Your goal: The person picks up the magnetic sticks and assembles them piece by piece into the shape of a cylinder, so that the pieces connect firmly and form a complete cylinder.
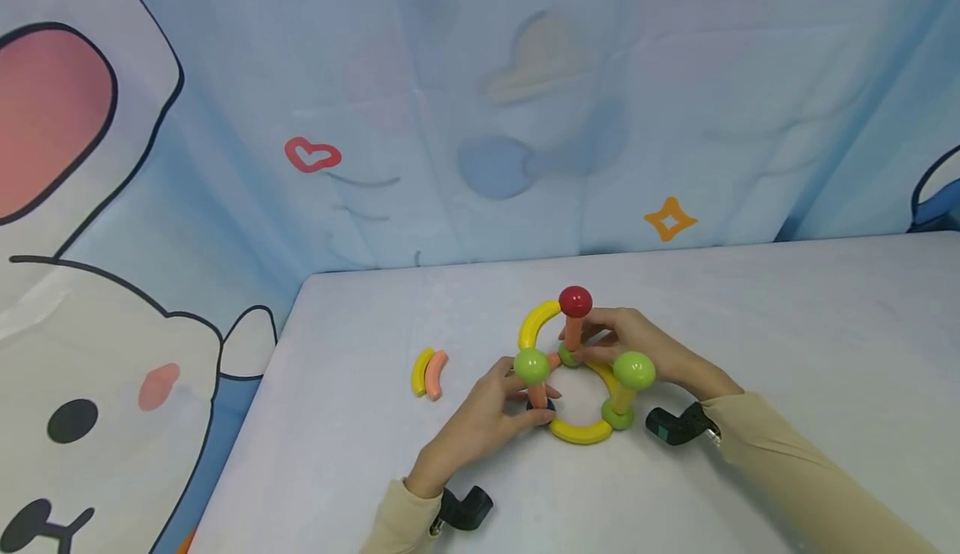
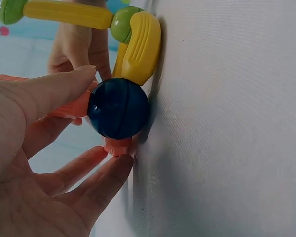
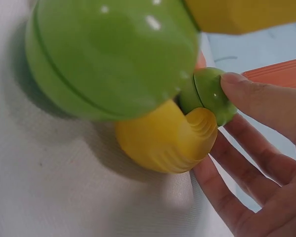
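A toy frame of balls and rods stands on the table, its curved yellow rods (image 1: 581,432) and orange ones linked into a ring. Upright rods rise from it, topped by a red ball (image 1: 575,301) and two green balls. My left hand (image 1: 491,404) grips the dark blue ball (image 2: 119,108) at the ring's near left, thumb by its orange upright rod and fingertips by an orange rod below. At the far side my right hand (image 1: 637,341) pinches a small green ball (image 3: 207,94) under the red-topped rod. Another yellow curved rod (image 1: 538,321) arcs outward behind the ring.
Two loose curved pieces, one yellow (image 1: 422,372) and one orange (image 1: 435,375), lie side by side to the left on the white table (image 1: 345,471). A blue printed curtain (image 1: 420,54) hangs behind the table's back edge. Each wrist carries a small black camera.
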`<state>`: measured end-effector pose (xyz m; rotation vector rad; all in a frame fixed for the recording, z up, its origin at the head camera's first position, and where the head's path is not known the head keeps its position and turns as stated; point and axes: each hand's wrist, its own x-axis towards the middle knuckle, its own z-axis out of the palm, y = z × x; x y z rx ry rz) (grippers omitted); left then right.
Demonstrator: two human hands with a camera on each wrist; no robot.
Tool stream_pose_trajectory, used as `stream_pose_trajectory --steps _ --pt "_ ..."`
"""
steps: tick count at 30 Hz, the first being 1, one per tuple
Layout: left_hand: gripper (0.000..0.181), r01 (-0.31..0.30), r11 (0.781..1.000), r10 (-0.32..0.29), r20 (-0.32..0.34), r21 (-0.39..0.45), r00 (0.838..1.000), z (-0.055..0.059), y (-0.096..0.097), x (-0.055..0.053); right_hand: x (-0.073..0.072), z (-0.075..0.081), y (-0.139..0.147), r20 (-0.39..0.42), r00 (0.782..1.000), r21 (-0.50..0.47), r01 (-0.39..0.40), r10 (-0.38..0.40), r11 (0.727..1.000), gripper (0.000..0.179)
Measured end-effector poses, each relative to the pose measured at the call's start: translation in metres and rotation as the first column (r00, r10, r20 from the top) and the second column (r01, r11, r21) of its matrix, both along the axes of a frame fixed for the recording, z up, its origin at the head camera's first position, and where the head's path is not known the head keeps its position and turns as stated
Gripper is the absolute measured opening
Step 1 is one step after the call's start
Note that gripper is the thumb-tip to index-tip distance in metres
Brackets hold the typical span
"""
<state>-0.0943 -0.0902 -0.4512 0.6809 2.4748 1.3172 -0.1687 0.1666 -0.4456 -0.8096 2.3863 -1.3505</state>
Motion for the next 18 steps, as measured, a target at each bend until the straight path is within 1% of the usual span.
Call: stream_pose_trajectory --steps 5,8,12,16,18 --pt "0.01 -0.011 1.0 0.011 -0.004 -0.007 1.0 -0.001 0.0028 -0.0001 0.0002 -0.0005 0.0 0.002 1.0 0.009 0.003 -0.003 1.0 0.029" --pt "0.017 -0.032 0.999 0.032 -0.011 -0.017 0.999 -0.0031 0.0058 0.0008 0.0007 0.0004 -0.0006 -0.006 1.0 0.01 -0.007 0.007 1.0 0.029" --pt "0.018 -0.069 0.997 0.069 -0.02 -0.017 0.997 -0.0052 0.009 0.0028 0.0014 0.0009 -0.0006 -0.01 1.0 0.004 -0.028 0.028 1.0 0.03" --pt "0.026 -0.091 0.996 0.091 -0.011 -0.001 0.996 -0.0044 0.0087 0.0017 0.0016 -0.0009 0.0009 -0.019 0.999 0.001 -0.045 0.045 0.999 0.03" --pt "0.03 -0.096 0.995 0.096 -0.005 0.001 0.995 -0.0033 0.0077 0.0001 0.0018 -0.0021 0.002 -0.038 0.998 0.002 -0.05 0.05 0.999 0.026"
